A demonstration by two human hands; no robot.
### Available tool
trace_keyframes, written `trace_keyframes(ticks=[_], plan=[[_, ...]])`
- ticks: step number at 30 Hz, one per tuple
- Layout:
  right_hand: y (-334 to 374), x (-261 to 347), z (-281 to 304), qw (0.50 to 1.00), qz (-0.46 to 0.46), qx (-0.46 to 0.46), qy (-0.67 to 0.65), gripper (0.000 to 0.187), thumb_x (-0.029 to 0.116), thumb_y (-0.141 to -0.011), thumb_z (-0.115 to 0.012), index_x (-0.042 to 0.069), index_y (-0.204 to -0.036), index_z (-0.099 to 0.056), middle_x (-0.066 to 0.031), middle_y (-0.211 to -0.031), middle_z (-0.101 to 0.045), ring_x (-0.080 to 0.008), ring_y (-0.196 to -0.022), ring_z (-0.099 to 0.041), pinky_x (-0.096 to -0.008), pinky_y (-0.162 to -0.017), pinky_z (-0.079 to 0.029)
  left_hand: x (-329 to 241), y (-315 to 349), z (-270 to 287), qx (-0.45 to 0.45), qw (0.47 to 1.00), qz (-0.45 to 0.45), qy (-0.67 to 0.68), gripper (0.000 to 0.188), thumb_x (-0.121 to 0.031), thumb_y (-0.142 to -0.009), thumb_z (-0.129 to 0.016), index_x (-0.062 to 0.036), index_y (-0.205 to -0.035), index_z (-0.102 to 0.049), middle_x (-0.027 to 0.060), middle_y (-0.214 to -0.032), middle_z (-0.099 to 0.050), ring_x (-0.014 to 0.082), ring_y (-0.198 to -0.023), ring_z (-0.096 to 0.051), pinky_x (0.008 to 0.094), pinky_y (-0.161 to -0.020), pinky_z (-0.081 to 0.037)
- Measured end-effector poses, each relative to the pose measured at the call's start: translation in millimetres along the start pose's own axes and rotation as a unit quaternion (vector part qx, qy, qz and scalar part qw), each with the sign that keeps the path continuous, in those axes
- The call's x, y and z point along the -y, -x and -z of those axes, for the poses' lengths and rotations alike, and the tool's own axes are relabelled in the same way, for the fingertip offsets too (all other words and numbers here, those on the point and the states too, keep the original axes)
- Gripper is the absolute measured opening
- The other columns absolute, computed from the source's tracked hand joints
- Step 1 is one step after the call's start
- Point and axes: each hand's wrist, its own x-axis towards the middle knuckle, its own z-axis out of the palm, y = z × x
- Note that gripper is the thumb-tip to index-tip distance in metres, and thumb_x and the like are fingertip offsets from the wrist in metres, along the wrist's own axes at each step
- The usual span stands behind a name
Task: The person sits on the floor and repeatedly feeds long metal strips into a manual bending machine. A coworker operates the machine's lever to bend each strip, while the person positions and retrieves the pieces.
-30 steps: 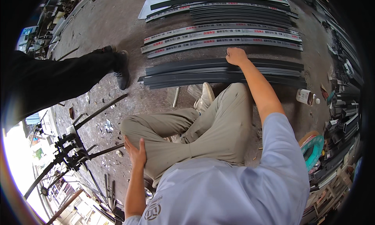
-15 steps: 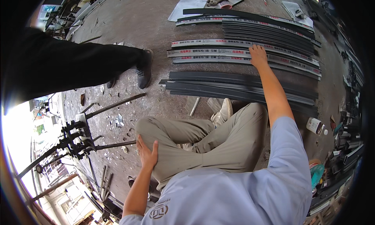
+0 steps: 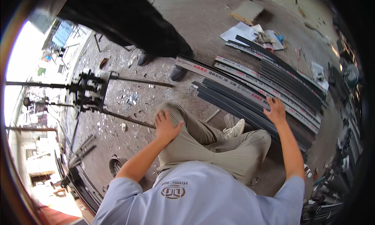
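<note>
In the head view, the person sits on the floor [image 3: 150, 100] with legs folded, in grey-brown trousers [image 3: 187, 147]. The right hand [image 3: 276, 111] grips a long banded profile [image 3: 222, 80], its thumb on the near side and its fingers over the far side. This profile runs slantwise from the far left toward the near right; its left end lies in front of the dark shoe [image 3: 179, 72] of another person, whose black trouser leg [image 3: 129, 24] comes in from the far left. The left hand [image 3: 167, 125] rests on the left knee, fingers spread, holding nothing.

On the near side of the held profile lies a row of dark profiles [image 3: 234, 101], close to the seated person's pale shoe [image 3: 235, 129]. On its far side are more banded profiles [image 3: 250, 74], then a bundle of thin dark strips [image 3: 287, 79]. Farther off lie white paper sheets [image 3: 239, 30] and, beside them, what looks like a crumpled glove [image 3: 263, 38]. To the left, a black metal frame [image 3: 91, 92] extends two long bars toward the middle, the nearer one reaching close to the left knee.
</note>
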Motion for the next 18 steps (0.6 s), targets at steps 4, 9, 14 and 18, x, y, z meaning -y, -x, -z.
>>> trace_keyframes(ticks=[4,9,14,18], plan=[[-8,88,46,0.996,0.076,-0.03,-0.018,0.061,0.017,-0.069,-0.084,0.015,-0.124,-0.058,-0.0117,-0.098,-0.056,-0.0352,-0.094,-0.059,-0.0484,-0.082,-0.049,-61,-20,9,0.082,0.981,-0.093,0.149,0.101,-0.065,-0.09,-0.07,0.0053,-0.154,-0.037,0.0258,-0.162,-0.035,0.0379,-0.155,-0.028,0.0522,-0.126,-0.023],[-7,199,100,0.981,0.19,0.005,0.033,0.1,0.01,-0.064,-0.083,0.016,-0.157,-0.047,-0.0096,-0.098,-0.053,-0.031,-0.086,-0.055,-0.0445,-0.076,-0.044,-141,-8,17,0.178,0.567,0.102,0.798,0.102,-0.065,-0.084,-0.08,0.0048,-0.148,-0.042,0.0187,-0.143,-0.054,0.0257,-0.132,-0.054,0.0455,-0.116,-0.042],[8,256,130,0.989,0.135,-0.01,0.059,0.096,0.011,-0.067,-0.081,0.014,-0.157,-0.047,-0.0136,-0.093,-0.059,-0.0357,-0.079,-0.057,-0.0457,-0.076,-0.049,-103,-3,50,0.193,0.469,0.076,0.858,0.071,-0.055,-0.088,-0.077,-0.006,-0.135,-0.056,0.0107,-0.129,-0.062,0.021,-0.113,-0.062,0.0411,-0.087,-0.053],[26,238,146,0.985,-0.014,0.169,-0.027,0.076,0.026,-0.073,-0.084,0.011,-0.143,-0.061,-0.0257,-0.106,-0.074,-0.0446,-0.093,-0.071,-0.0502,-0.083,-0.056,-41,-18,59,0.079,0.493,0.132,0.856,0.05,-0.044,-0.094,-0.072,-0.0023,-0.12,-0.064,0.0067,-0.108,-0.076,0.017,-0.088,-0.075,0.0338,-0.085,-0.062]])
